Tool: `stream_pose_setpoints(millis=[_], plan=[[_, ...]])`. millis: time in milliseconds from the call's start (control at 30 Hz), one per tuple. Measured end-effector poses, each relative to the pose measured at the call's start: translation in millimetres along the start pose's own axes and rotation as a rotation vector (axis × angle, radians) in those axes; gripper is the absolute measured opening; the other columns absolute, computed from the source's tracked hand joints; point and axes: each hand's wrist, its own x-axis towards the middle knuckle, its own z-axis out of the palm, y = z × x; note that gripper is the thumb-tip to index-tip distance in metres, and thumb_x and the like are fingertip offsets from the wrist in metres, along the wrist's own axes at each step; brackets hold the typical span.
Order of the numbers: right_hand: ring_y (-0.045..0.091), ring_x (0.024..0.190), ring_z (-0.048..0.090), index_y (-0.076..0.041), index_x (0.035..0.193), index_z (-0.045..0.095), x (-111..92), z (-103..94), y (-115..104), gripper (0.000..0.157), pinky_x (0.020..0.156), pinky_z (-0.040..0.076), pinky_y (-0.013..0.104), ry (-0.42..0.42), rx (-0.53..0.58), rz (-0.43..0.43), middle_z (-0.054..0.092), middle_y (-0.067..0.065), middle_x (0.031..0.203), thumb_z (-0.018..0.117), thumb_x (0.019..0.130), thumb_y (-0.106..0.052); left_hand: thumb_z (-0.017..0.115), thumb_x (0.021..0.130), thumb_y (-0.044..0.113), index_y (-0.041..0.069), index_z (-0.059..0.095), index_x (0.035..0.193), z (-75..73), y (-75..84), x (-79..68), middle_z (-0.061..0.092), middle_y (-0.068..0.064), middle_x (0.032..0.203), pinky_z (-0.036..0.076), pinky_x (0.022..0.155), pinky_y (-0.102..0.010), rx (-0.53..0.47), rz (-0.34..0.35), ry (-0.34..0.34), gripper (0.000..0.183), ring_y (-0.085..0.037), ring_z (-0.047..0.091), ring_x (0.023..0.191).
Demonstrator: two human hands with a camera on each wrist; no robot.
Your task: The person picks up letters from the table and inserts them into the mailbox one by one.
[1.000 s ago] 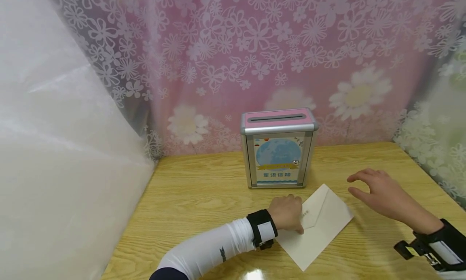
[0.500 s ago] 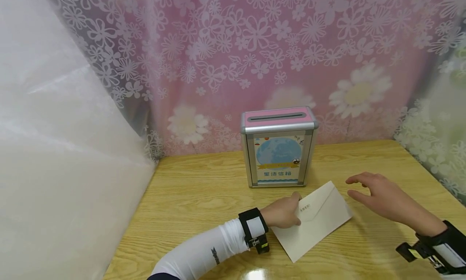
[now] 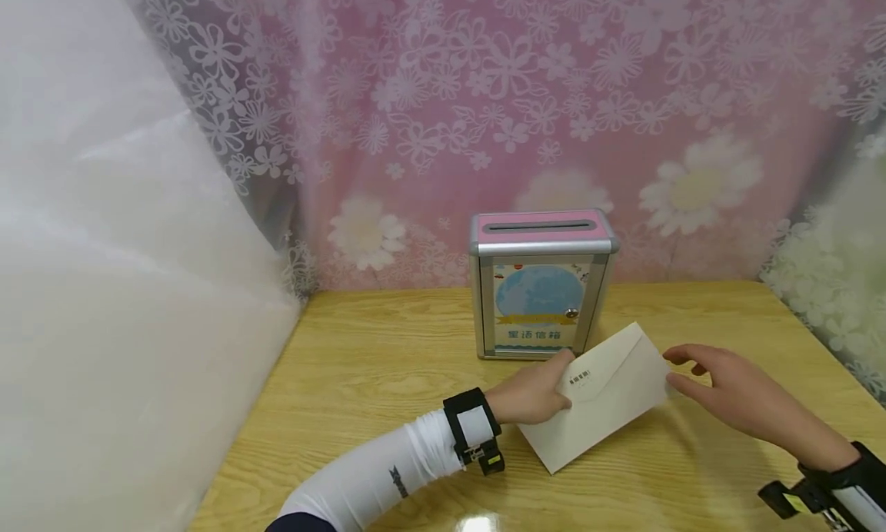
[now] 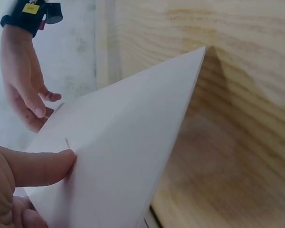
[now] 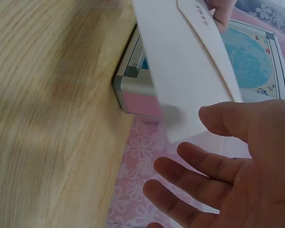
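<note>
My left hand [image 3: 529, 394] pinches a cream envelope [image 3: 609, 394] by its left edge, thumb on top and fingers beneath. In the left wrist view the envelope [image 4: 128, 118] is tilted, and one corner points over the wood above its shadow. Its flap side, with small dark print, faces up in the head view. My right hand [image 3: 734, 394] is spread at the envelope's right edge, thumb and fingers apart. The right wrist view shows the right hand's thumb [image 5: 228, 118] and fingers on either side of the envelope's end [image 5: 185, 118], not closed on it.
Behind the envelope stands a letter box [image 3: 543, 286] with a silver frame, a pink top with a slot [image 3: 540, 227] and a small lock on its front. The wood-grain table [image 3: 388, 347] ends at a pink flowered curtain [image 3: 429, 132]. A white sheet [image 3: 138, 286] hangs at the left.
The envelope, lying flat on the table a second ago, is now lifted and tilted in my left hand's grip. The gap between its right edge and my right hand has narrowed.
</note>
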Motion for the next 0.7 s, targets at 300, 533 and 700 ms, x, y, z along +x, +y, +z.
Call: stream_pose_setpoints(millis=[300,533,700], plan=[[0.033,0.093,0.057,0.001,0.126,0.054,3,-3.1,-7,0.050,0.061,0.051,0.047,0.002,0.003,0.021,0.062,0.019,0.112,0.055,0.096,-0.039,0.060,0.093,0.010,0.016,0.038,0.126,-18.7,7.3,-9.0,0.058,-0.003,0.106,0.051,0.054,-0.019,-0.046,0.092,0.151,0.040,-0.003,0.057,0.078],[0.022,0.087,0.058,-0.012,0.114,0.062,1,2.4,-22,0.030,0.059,0.049,0.039,0.041,0.037,-0.024,0.064,0.006,0.105,0.056,0.096,-0.035,0.056,0.096,0.013,0.015,0.036,0.124,-26.6,13.3,-16.3,0.058,-0.004,0.102,0.052,0.050,-0.018,-0.110,0.158,0.232,0.035,-0.002,0.058,0.074],[0.012,0.082,0.057,-0.021,0.108,0.065,2,2.4,-45,0.016,0.059,0.050,0.035,0.137,0.065,-0.103,0.066,-0.005,0.098,0.057,0.096,-0.029,0.052,0.098,0.015,0.014,0.034,0.125,-31.3,20.0,-19.4,0.059,-0.005,0.107,0.053,0.054,-0.019,-0.202,0.212,0.262,0.032,-0.001,0.059,0.078]])
